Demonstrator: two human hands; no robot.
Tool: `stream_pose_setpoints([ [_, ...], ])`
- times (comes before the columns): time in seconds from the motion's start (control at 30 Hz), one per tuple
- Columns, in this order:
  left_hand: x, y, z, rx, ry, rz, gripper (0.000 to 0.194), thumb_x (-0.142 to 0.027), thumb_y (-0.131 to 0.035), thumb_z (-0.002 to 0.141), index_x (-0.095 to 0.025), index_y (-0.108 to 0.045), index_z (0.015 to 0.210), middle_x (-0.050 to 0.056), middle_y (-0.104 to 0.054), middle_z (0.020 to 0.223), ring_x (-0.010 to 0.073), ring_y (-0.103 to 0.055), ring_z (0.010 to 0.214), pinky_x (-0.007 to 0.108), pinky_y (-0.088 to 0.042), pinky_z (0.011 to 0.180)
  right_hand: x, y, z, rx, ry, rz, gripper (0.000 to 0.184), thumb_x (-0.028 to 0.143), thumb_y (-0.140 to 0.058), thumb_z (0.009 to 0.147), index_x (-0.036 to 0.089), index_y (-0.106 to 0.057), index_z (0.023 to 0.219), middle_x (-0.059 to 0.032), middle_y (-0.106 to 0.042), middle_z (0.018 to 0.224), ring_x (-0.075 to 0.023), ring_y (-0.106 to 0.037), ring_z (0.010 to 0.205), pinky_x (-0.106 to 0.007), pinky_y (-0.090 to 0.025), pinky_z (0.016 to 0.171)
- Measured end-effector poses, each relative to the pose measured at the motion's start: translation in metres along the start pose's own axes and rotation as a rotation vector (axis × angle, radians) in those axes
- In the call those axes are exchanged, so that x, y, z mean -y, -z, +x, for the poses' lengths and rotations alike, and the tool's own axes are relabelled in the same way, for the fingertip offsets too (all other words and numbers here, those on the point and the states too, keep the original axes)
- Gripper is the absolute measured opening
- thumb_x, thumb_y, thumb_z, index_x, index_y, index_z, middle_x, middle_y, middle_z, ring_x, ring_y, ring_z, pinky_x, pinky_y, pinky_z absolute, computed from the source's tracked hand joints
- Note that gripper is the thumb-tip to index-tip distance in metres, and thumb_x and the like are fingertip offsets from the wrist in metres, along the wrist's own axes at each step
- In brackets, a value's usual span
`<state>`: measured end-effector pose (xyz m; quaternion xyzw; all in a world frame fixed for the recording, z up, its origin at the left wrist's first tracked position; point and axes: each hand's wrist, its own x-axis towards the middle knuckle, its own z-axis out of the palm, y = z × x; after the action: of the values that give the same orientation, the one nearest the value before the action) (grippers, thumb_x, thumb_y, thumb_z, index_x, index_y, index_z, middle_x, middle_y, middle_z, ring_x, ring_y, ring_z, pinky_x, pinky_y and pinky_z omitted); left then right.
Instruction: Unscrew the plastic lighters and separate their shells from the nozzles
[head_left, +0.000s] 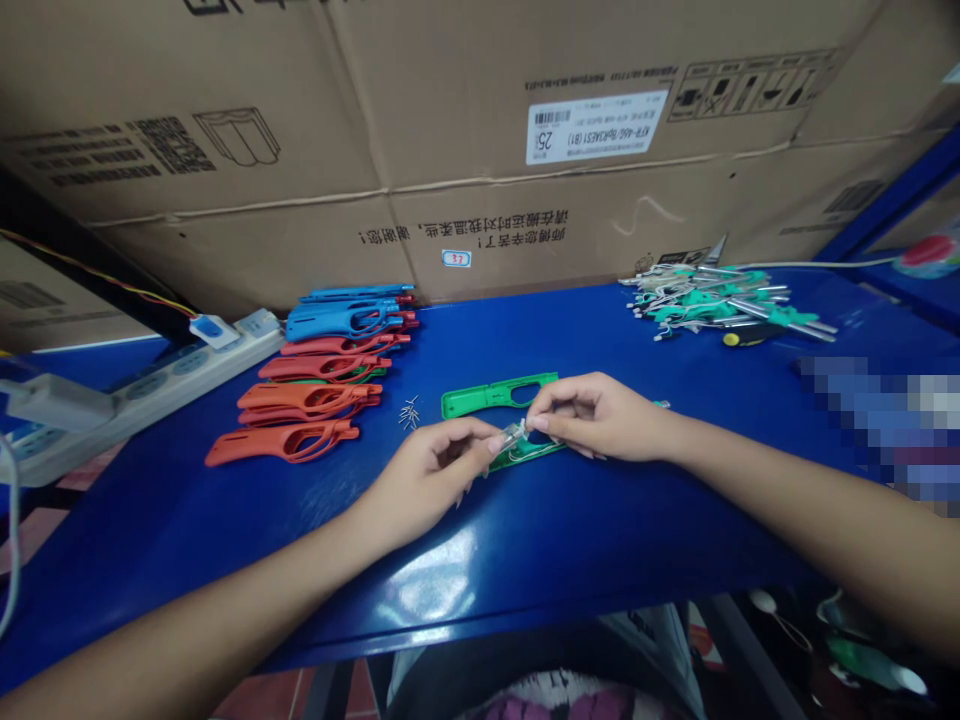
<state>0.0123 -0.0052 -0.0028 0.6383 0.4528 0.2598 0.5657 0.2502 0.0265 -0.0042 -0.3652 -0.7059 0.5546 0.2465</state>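
My left hand (439, 470) pinches a small clear part (511, 436), perhaps a lighter's fuel tank, between thumb and forefinger. At its right end, the thumb and forefinger of my right hand (604, 418) close on a small white piece (524, 426). Beneath both hands lies a green lighter casing half (517, 459) with a pale wire along it, partly hidden by my fingers. Just behind it rests another green casing half (480, 397), its trigger loop toward my right hand. A metallic tip (661, 404) shows past my right wrist.
Orange, red and blue lighter casings (285, 440) are stacked at the left, near loose screws (409, 413). Metal tubes with teal parts and wires (739, 300) lie at the back right, by a yellow-ended tool (732, 340). A power strip (169, 385) borders the left; cardboard (480, 130) stands behind.
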Motion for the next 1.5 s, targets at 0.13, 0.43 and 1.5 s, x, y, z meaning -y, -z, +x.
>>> stream_pose_setpoints([
  [0.13,-0.0006,-0.0014,-0.0012,-0.028,-0.004,0.007,0.036,-0.046,-0.062,0.088,-0.012,-0.071,0.099,-0.004,-0.052,0.062,0.0079,-0.042,0.049,0.020,-0.034,0.045,0.0013,-0.0026,-0.0001,-0.023,0.008,-0.041,0.027,0.041,-0.063,0.093,0.014,-0.065,0.089,0.0073,-0.050,0.054,-0.0058,-0.044,0.043,-0.020,-0.035,0.043],
  [0.43,-0.0014,-0.0057,-0.0027,-0.082,-0.080,0.083,0.027,-0.038,-0.061,0.091,-0.015,-0.075,0.096,0.001,-0.066,0.073,0.0124,-0.054,0.063,0.023,-0.043,0.058,-0.0045,-0.0044,0.0007,-0.049,0.065,-0.109,0.027,0.040,-0.062,0.092,0.015,-0.069,0.089,-0.0011,-0.063,0.072,-0.0105,-0.053,0.062,-0.023,-0.041,0.056],
  [1.5,-0.0015,-0.0064,-0.0019,-0.093,-0.068,0.085,0.032,-0.044,-0.063,0.089,-0.016,-0.074,0.078,-0.001,-0.059,0.058,0.0096,-0.044,0.051,0.020,-0.032,0.046,-0.0074,-0.0009,0.0041,-0.031,0.051,0.022,0.028,0.043,-0.066,0.090,0.015,-0.066,0.088,0.0053,-0.057,0.061,-0.0043,-0.047,0.040,-0.018,-0.037,0.037],
])
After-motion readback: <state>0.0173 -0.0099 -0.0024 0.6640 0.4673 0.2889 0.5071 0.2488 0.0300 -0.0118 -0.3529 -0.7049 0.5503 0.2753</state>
